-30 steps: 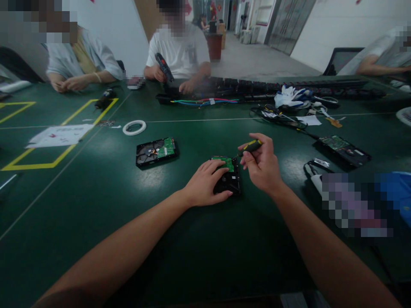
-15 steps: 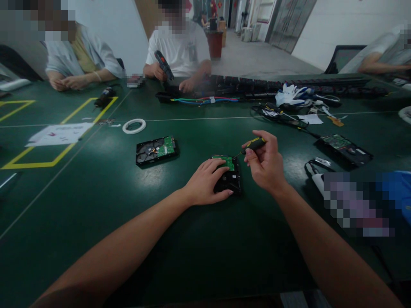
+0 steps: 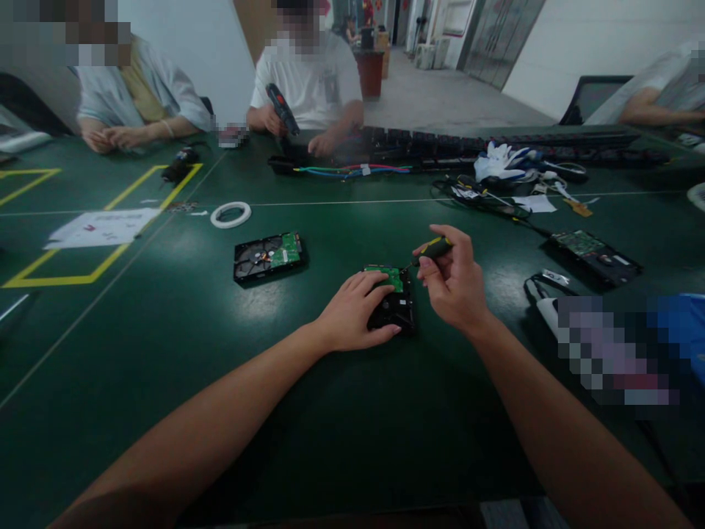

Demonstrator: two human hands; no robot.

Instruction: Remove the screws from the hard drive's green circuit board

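A hard drive (image 3: 405,312) lies on the green table with part of its green circuit board uppermost. My left hand (image 3: 355,312) rests across its left side and grips it, fingers on the board and thumb along the near edge. In my right hand (image 3: 454,283) is a screwdriver (image 3: 434,250) with a dark and yellow handle, pinched by thumb and fingers. It slants down to the left, its tip at the drive's far right corner. Whether the tip sits in a screw is too small to tell.
A second hard drive (image 3: 269,257) lies to the left, a third (image 3: 595,257) to the right. A tape roll (image 3: 231,214), printed paper (image 3: 102,228), gloves (image 3: 501,162) and bundled wires (image 3: 352,170) lie farther back. Across the table a person holds a power screwdriver (image 3: 282,109).
The screwdriver and the fingers of my right hand have shifted slightly left. My left hand and the hard drive stay in place.
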